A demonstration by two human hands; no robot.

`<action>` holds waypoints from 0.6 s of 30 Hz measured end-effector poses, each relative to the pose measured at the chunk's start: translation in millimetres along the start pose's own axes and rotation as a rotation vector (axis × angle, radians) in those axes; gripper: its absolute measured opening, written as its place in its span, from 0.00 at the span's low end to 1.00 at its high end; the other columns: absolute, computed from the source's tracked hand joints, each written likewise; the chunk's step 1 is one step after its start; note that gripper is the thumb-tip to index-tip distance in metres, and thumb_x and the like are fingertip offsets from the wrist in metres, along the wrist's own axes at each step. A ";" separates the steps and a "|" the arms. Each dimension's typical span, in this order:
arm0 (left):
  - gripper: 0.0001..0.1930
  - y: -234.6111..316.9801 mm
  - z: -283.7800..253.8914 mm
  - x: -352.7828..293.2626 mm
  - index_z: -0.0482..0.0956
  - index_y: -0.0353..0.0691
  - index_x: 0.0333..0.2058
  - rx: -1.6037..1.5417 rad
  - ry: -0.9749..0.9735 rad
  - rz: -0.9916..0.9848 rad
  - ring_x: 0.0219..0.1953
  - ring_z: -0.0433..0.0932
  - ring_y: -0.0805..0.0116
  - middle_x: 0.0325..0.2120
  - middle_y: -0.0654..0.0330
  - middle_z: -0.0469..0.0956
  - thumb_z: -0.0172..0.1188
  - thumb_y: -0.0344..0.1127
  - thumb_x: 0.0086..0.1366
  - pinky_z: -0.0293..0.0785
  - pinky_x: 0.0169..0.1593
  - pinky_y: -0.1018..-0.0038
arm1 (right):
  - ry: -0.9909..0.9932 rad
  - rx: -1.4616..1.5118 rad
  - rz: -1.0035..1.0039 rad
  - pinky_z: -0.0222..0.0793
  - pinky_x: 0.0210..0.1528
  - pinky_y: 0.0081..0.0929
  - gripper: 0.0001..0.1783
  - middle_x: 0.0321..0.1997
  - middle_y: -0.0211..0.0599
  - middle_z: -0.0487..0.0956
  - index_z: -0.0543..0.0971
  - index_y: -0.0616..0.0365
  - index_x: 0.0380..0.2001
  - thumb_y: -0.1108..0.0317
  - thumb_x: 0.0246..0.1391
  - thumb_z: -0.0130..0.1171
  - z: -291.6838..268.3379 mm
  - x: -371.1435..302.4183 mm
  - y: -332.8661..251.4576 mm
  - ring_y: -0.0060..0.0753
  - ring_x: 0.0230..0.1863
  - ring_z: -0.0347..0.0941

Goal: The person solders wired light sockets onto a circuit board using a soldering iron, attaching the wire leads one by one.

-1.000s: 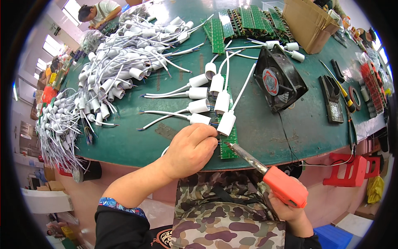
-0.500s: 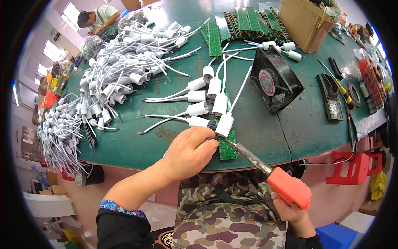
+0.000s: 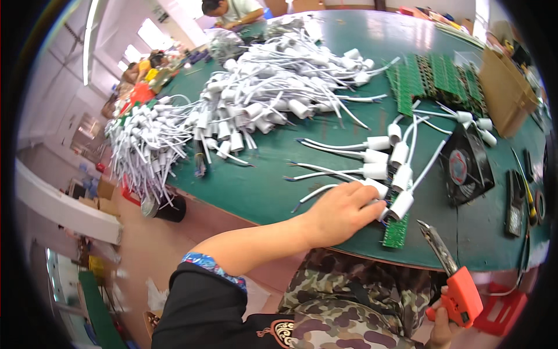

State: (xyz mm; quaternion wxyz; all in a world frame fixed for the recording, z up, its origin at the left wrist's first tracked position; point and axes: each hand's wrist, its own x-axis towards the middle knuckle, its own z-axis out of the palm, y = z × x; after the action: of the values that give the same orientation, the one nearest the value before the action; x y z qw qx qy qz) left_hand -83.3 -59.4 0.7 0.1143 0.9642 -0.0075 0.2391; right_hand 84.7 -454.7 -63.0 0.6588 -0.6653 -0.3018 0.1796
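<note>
My left hand is closed, its fingers round a white cylindrical socket beside the narrow green circuit board. The fingers hide most of that socket; its white cable seems to run out under the hand to the left. In my right hand is a red-handled soldering iron, its tip raised and apart from the board, to its right. More white sockets with cables lie by the board, among them a tilted socket resting across it and a socket just beyond my fingers.
A large heap of white sockets with cables covers the far left. A black fan stands right of the board, with stacked green boards and a cardboard box behind. A screwdriver lies far right. Another person works across the table.
The view has swung left, so the table appears farther right. The soldering iron has drawn back from the board to the right. My left hand stays beside the board, shifted slightly over the sockets.
</note>
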 end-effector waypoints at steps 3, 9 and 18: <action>0.18 -1.9 -7.1 -10.4 0.80 0.39 0.47 -0.023 0.051 -0.035 0.43 0.80 0.54 0.45 0.55 0.78 0.64 0.25 0.56 0.78 0.47 0.61 | -0.091 0.055 -0.004 0.71 0.30 0.23 0.25 0.43 0.44 0.79 0.74 0.71 0.59 0.74 0.59 0.63 25.8 25.3 -40.9 0.25 0.27 0.72; 0.11 -66.6 -91.4 -72.8 0.81 0.37 0.39 0.290 0.312 -0.363 0.39 0.82 0.49 0.36 0.52 0.82 0.64 0.22 0.56 0.81 0.44 0.63 | -0.138 0.131 -0.001 0.63 0.26 0.22 0.24 0.29 0.36 0.75 0.75 0.72 0.59 0.74 0.60 0.64 29.6 29.7 -48.4 0.22 0.21 0.64; 0.19 -188.1 -171.0 -179.5 0.84 0.45 0.52 0.517 0.051 -1.383 0.49 0.83 0.46 0.45 0.46 0.85 0.59 0.48 0.68 0.77 0.54 0.56 | -0.223 0.120 -0.025 0.65 0.27 0.23 0.25 0.27 0.33 0.73 0.71 0.70 0.62 0.73 0.64 0.61 32.4 38.2 -51.8 0.22 0.21 0.65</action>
State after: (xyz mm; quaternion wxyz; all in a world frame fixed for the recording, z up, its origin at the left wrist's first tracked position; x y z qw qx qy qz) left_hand -307.8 154.9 23.8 0.0084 0.7391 0.6611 0.1288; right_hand 84.3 -408.0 -8.0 0.6621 -0.5965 -0.3703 0.2620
